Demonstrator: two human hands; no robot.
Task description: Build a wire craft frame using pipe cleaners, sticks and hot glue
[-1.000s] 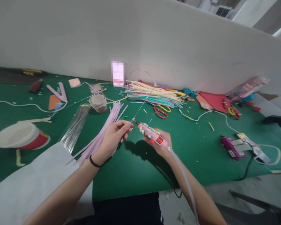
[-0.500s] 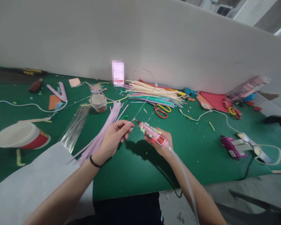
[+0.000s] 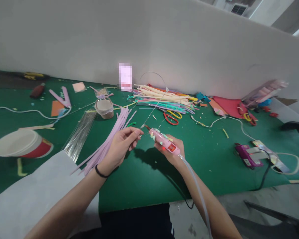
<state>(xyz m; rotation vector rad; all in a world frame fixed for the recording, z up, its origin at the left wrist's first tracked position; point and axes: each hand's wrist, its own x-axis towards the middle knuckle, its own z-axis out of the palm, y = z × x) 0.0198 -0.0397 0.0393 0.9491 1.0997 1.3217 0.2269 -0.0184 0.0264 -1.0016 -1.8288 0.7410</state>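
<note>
My right hand (image 3: 173, 151) is wrapped round a pink hot glue gun (image 3: 163, 139) spotted with pale blobs; a red light glows on its side and its cord trails down my forearm. The gun's metal tip points left, close to the fingertips of my left hand (image 3: 126, 141). Those fingers pinch a thin wire (image 3: 153, 109), which rises to the right and curves into a loop at the top. A small pale blob sits on the wire near the loop. Exactly where tip and wire meet is too small to make out. Lilac pipe cleaners (image 3: 112, 139) lie beside my left wrist.
Behind my hands are a heap of coloured pipe cleaners (image 3: 161, 94) and scissors (image 3: 171, 119). On the left stand a paper cup (image 3: 43, 149) and a small tub (image 3: 104, 108), with a bag of wires (image 3: 82, 136). A power strip (image 3: 271, 156) lies at right.
The glue gun and my right hand have shifted very slightly to the right. My left hand keeps its pinch on the wire in almost the same place.
</note>
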